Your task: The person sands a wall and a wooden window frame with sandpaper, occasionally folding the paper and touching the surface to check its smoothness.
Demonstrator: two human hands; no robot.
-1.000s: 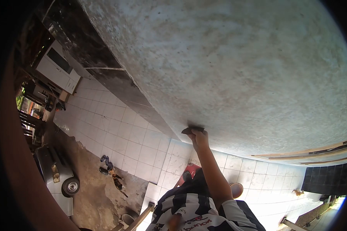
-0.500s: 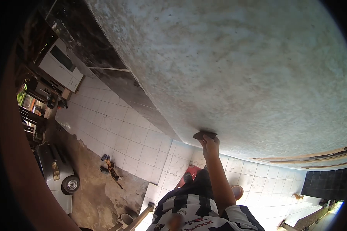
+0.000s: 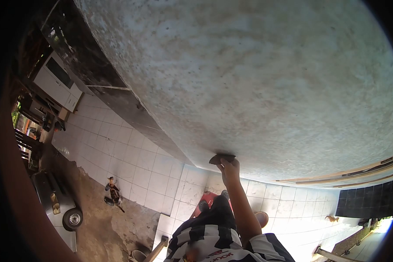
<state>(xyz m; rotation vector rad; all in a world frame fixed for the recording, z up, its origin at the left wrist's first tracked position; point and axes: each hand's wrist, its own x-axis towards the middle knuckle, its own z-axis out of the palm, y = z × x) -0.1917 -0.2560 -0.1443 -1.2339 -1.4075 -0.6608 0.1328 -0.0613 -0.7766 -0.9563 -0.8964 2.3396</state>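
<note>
My right hand [image 3: 229,169] is raised to the large pale, patchy wall [image 3: 257,87]. It pinches a dark, thin, curved piece that looks like sandpaper [image 3: 222,159], pressed against the wall near its lower left edge. The thumb and fingers close on the lower side of the sandpaper; the far side of the grip is hidden. My left hand is out of view. Below the arm show my black-and-white shirt [image 3: 205,238] and dark trousers.
My feet are over a red surface [image 3: 210,198] above white floor tiles [image 3: 157,174]. A parked vehicle [image 3: 54,205] stands at left, near a chicken [image 3: 113,192] on bare concrete. Wooden strips [image 3: 336,177] lie along the wall's right side. A white cabinet [image 3: 56,83] stands far left.
My right hand and the sandpaper have shifted slightly left and down in view, still against the wall. The surroundings have also shifted left as the camera turned.
</note>
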